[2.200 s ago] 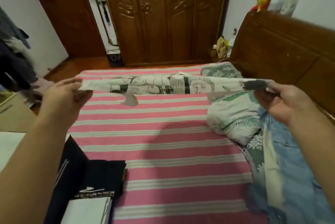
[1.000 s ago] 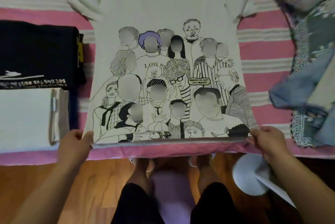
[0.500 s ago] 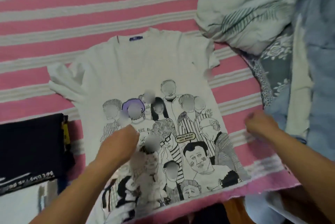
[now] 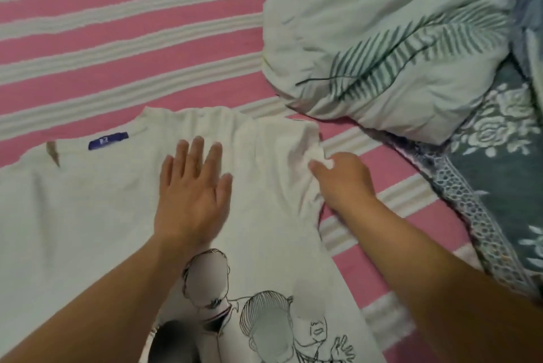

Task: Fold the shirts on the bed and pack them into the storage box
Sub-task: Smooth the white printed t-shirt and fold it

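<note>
Our left hand (image 4: pixel 192 192) lies flat, fingers straight and spread, pressing on the chest of the shirt (image 4: pixel 88 215) just below the collar, while our right hand (image 4: pixel 342 179) pinches the sleeve (image 4: pixel 296 154) at the shirt's right shoulder, fingers curled round a small bunch of cloth. Half a second ago the left hand was lower, over the printed drawing (image 4: pixel 264 312), and the right was off the shirt on the bed (image 4: pixel 117 48); a second ago both gripped the hem at the bed's near edge. So we have finished spreading it and, we judge, begun the first fold: the sleeve is about to come inward across the chest while the flat palm anchors the cloth. Nothing is packed yet from what we see (the storage box is out of view).

The shirt lies face up on the striped bed, white, with black line figures nearest us and plain cloth above them. Beyond our hands sits the collar with a blue label (image 4: pixel 108 140). Beyond and right of the shirt, a crumpled quilt (image 4: pixel 396 39) sits close to the sleeve without touching it.
</note>
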Demonstrator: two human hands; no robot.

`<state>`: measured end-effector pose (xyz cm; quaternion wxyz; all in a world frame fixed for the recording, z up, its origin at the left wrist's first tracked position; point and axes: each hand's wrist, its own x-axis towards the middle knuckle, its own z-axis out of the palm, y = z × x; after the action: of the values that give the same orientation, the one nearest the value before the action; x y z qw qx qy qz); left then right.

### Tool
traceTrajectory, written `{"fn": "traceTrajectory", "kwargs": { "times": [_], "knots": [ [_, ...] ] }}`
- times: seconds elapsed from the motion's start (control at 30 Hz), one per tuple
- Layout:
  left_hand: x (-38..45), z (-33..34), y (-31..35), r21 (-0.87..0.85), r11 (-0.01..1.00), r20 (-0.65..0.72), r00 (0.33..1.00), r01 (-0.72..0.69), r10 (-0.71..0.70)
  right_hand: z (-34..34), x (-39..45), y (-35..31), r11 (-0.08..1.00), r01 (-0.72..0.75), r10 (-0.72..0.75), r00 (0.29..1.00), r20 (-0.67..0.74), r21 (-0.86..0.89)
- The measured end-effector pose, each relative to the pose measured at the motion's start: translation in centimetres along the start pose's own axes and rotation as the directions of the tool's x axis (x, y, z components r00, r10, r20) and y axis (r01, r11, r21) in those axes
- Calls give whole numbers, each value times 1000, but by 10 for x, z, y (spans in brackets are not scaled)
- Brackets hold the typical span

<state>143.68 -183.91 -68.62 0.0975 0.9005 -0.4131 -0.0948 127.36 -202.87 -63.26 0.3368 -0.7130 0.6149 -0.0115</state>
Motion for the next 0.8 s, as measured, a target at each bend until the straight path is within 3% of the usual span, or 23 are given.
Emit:
{"fn": "traceTrajectory", "kwargs": {
  "times": [0.1,0.23,0.5,0.6,0.73,0.8],
  "knots": [
    [3,7,2,3,1000,24,999,21,-21,-31,-13,25,989,-43,72,976,-204,143],
    [6,5,2,28,999,47,998,32,-33,-39,-21,40,950,-232,239,971,-8,209],
    [8,4,1,45,999,37,999,27,-29,-29,20,7,891,-282,301,954,1,355],
    [9,5,0,37,999,22,999,25,-26,-32,19,8,910,-209,209,977,40,358],
    [7,6,1,23,999,9,1000,26,-26,-33,11,22,999,25,-11,960,-280,44],
    [7,6,1,22,999,4,1000,24,-24,-30,12,27,996,84,-69,955,-290,42]
  ]
}}
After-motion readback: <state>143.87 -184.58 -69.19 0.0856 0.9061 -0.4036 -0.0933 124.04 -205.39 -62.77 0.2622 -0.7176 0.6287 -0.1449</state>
